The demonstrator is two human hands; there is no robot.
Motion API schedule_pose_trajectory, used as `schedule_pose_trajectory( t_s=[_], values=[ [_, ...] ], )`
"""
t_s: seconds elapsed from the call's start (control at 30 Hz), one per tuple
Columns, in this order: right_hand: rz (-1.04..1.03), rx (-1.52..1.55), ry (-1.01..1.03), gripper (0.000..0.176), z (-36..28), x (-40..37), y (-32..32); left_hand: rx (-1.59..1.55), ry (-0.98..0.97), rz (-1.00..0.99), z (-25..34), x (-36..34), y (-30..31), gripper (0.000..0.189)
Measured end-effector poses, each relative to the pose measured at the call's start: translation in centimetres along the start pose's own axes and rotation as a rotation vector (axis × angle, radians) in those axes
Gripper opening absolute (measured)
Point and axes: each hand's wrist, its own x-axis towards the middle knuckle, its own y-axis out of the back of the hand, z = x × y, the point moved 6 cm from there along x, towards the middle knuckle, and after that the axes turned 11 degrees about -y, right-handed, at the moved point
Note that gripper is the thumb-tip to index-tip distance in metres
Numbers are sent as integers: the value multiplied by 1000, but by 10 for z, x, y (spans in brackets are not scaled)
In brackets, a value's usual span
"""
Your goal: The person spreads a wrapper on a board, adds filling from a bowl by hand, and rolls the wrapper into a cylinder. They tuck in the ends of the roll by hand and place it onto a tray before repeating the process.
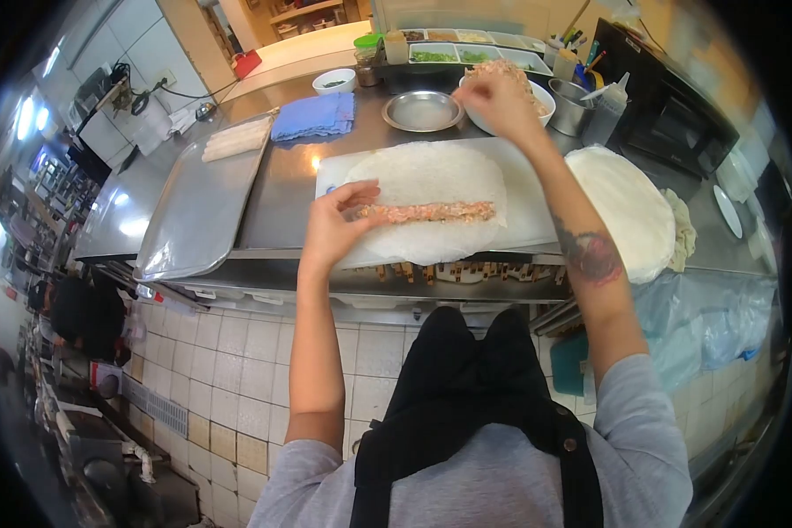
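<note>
A strip of pinkish minced filling (440,212) lies across a thin, round, pale wrapper sheet (422,172) on a white board (530,207). My left hand (339,220) is at the strip's left end, thumb and fingers apart and curved around that end. My right hand (502,101) is raised over the near left side of a white bowl (546,104) heaped with similar filling. Its fingers are drawn together and point left; whatever they hold is hidden. Left of the bowl stands a shallow round metal dish (423,112).
Several pale rolls (238,139) lie on a metal tray (194,211) at left, beside folded blue cloths (315,116). A stack of round wrapper sheets (620,211) sits at right. Behind are topping containers (433,55), a metal pot (572,104), and a squeeze bottle (607,113).
</note>
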Motion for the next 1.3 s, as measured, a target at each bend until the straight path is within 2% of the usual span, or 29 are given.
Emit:
schedule_pose_trajectory(
  t_s=[0.07,0.1,0.17,0.2,0.27,0.37,0.47,0.53,0.6,0.67,0.7,0.77,0.9,1.0,1.07,1.13,1.2,1.23,1.3],
  values=[
    [441,-291,165,32,27,20,30,73,-17,-20,-6,-2,8,15],
    [442,-294,164,32,34,17,33,148,-37,-42,-4,-2,9,12],
    [196,-695,-112,40,62,20,20,170,-42,-44,-3,-3,8,10],
    [197,-695,-111,40,67,18,18,195,-46,-45,-2,-3,8,8],
    [80,-652,-286,47,89,16,9,204,-9,-55,0,-2,9,11],
    [167,-597,-261,51,101,27,15,188,21,-86,-8,1,10,16],
    [158,-588,-219,54,55,5,34,106,-6,-117,-8,1,11,22],
    [59,-422,-25,45,20,-15,20,46,-23,-122,-3,3,9,25],
    [-166,-131,196,48,-11,-51,-16,274,-98,-278,6,4,-2,26],
    [-388,-13,355,41,-38,-91,-55,286,-64,-284,4,6,-7,26],
    [-385,-10,350,41,-48,-102,-63,295,-31,-284,1,8,-9,26],
    [-520,-141,120,33,-47,-115,-82,258,39,-266,-8,8,-10,25],
    [-433,-84,42,33,-38,-110,-90,173,182,-262,-30,8,-8,26],
    [-434,-78,33,33,-31,-111,-94,74,124,-264,-29,12,-10,31],
    [-383,-106,230,33,-39,-118,-91,30,131,-327,-22,12,-9,32],
    [-363,-118,249,33,-45,-124,-89,-14,138,-391,-17,12,-8,34],
    [-344,-129,260,33,-49,-127,-86,-48,264,-392,-23,8,-4,32],
    [-341,-164,214,32,-46,-125,-85,-50,265,-398,-24,7,-3,32],
    [-337,-197,164,32,-41,-125,-81,96,126,-347,-20,9,5,32]
  ],
)
